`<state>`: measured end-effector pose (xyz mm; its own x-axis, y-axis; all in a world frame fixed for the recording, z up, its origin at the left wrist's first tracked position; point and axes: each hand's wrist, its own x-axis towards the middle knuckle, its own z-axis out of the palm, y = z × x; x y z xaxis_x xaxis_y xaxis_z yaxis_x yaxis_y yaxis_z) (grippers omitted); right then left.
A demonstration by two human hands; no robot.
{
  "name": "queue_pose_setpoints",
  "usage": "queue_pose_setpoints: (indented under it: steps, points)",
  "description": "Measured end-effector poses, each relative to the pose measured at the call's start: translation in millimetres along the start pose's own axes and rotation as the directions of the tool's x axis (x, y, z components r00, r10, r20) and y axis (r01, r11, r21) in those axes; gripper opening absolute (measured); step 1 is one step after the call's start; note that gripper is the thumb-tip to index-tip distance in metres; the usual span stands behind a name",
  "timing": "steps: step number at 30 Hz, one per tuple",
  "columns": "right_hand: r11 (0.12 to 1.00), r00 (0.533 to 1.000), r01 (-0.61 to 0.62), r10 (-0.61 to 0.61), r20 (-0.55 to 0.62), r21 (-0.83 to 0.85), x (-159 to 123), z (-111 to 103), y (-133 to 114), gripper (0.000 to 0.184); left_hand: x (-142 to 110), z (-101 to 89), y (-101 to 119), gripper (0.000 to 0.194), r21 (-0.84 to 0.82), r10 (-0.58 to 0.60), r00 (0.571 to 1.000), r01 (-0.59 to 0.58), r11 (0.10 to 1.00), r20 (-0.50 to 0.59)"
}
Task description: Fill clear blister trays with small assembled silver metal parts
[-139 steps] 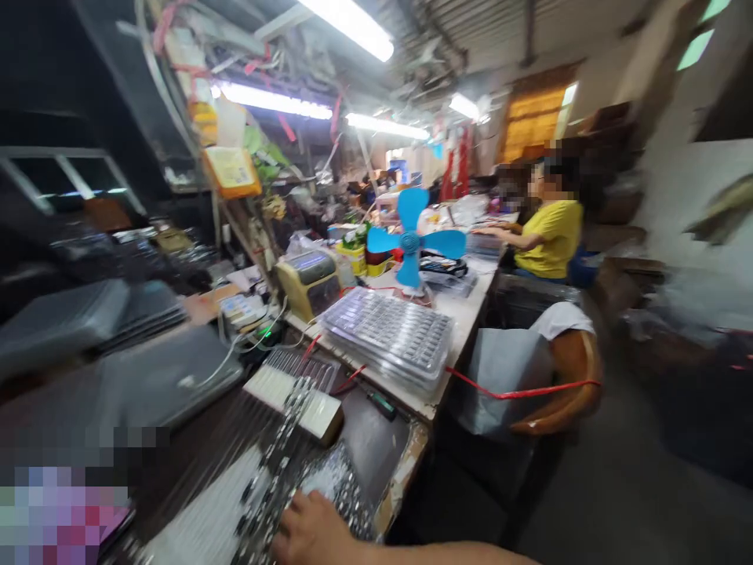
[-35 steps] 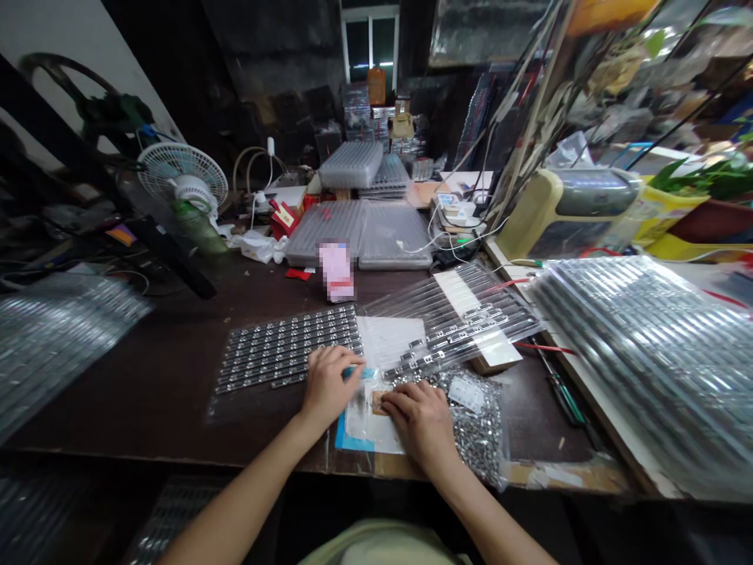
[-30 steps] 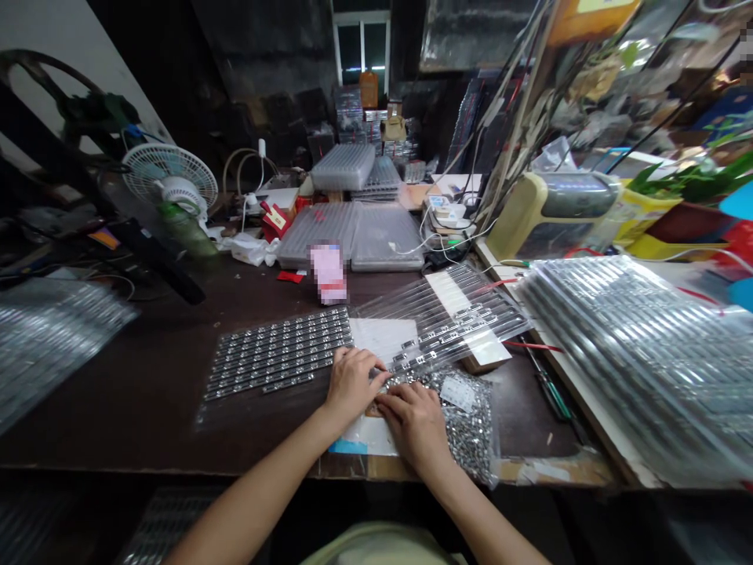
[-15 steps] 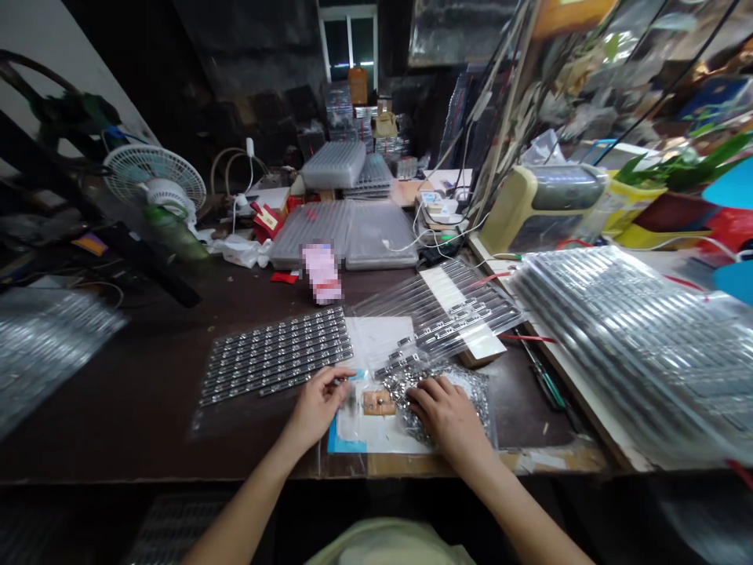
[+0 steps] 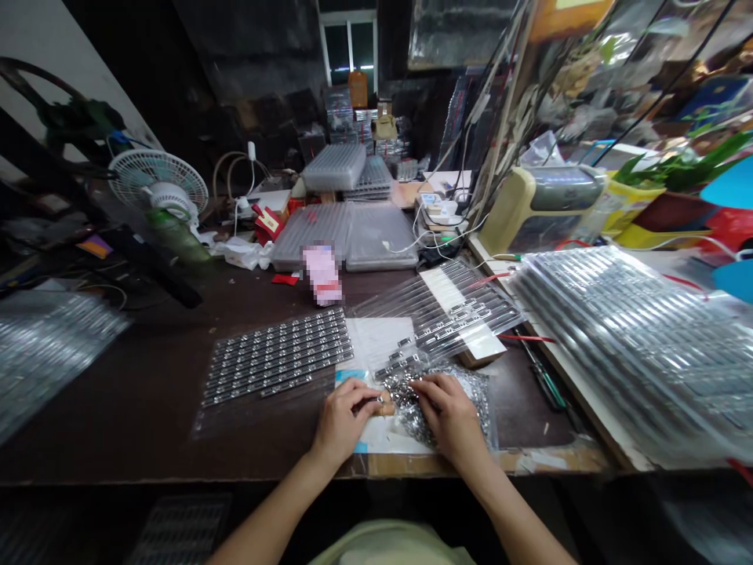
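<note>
My left hand [image 5: 343, 415] rests on a white sheet [image 5: 382, 433] at the table's front edge, fingers curled against a small brown block [image 5: 387, 407]. Just to its right, my right hand [image 5: 449, 413] lies on a heap of small silver metal parts [image 5: 478, 392] with its fingers bent into the pile. A clear tray [image 5: 276, 356] filled with rows of the same parts lies to the left. Another clear ribbed tray [image 5: 447, 315], partly filled, sits tilted behind the heap over a white block. What the fingertips hold is too small to make out.
A thick stack of clear trays [image 5: 635, 337] fills the right side; a screwdriver [image 5: 544, 377] lies beside it. Grey lidded trays [image 5: 353, 231], a white desk fan [image 5: 158, 184], a beige machine [image 5: 547, 205] and cables crowd the back. More trays [image 5: 47, 345] lie left.
The head turned from the room down to the table. In the last half second my left hand slid right onto the brown block, close to my right hand on the heap.
</note>
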<state>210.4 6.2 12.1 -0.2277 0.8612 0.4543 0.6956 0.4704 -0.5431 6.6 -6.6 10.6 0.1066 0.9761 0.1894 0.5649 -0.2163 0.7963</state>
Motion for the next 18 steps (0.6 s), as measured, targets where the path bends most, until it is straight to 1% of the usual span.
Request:
queue_pose_setpoints:
  steps: [5,7,10,13,15,18]
  points:
    - [0.998,0.999,-0.045,0.044,0.012,0.046,1.4,-3.6,-6.0,0.015,-1.4,3.4,1.6,0.013,0.069,0.017,1.0,-0.017,0.997,0.001]
    - [0.997,0.999,-0.042,0.041,0.015,0.071,1.6,-2.9,-6.2,0.015,-1.2,3.8,2.8,0.013,0.096,0.021,1.0,-0.021,0.995,0.001]
    - [0.996,0.999,-0.029,0.027,0.029,0.082,0.9,0.5,-6.1,0.017,-1.1,3.8,5.2,0.012,0.121,0.03,1.0,-0.03,0.992,0.008]
    - [0.998,0.996,-0.049,0.045,0.071,0.046,0.3,7.1,-10.2,0.015,-1.6,4.1,5.3,0.012,0.111,0.045,0.999,-0.046,0.993,0.01]
    - [0.998,0.993,-0.064,0.062,0.101,0.014,1.0,13.1,-16.3,0.012,-1.7,3.9,2.8,0.012,0.066,0.05,0.998,-0.048,0.997,-0.029]
    - [0.998,0.992,-0.044,0.048,0.119,-0.036,3.1,23.4,-27.5,0.009,-0.8,2.3,-3.6,0.01,-0.019,0.021,0.986,-0.024,1.0,-0.167]
